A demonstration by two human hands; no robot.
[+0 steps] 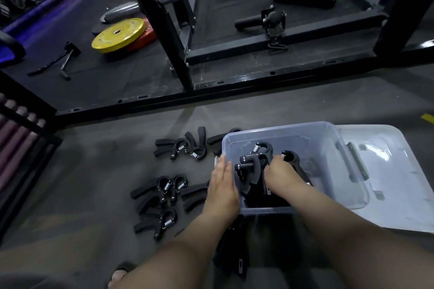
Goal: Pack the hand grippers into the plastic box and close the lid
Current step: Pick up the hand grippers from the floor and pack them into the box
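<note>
Lying between both hands' fingers, hand grippers [252,171] inside box [328,171]; finger states unclear.

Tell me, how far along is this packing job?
Partly done. Several black spring hand grippers already lie in the clear plastic box. In hand: the right hand reaches among them inside the box, while the left hand rests on its left wall. Left: two clusters of grippers on the grey floor, far and near, then the translucent lid, lying flat beside the box.
</note>
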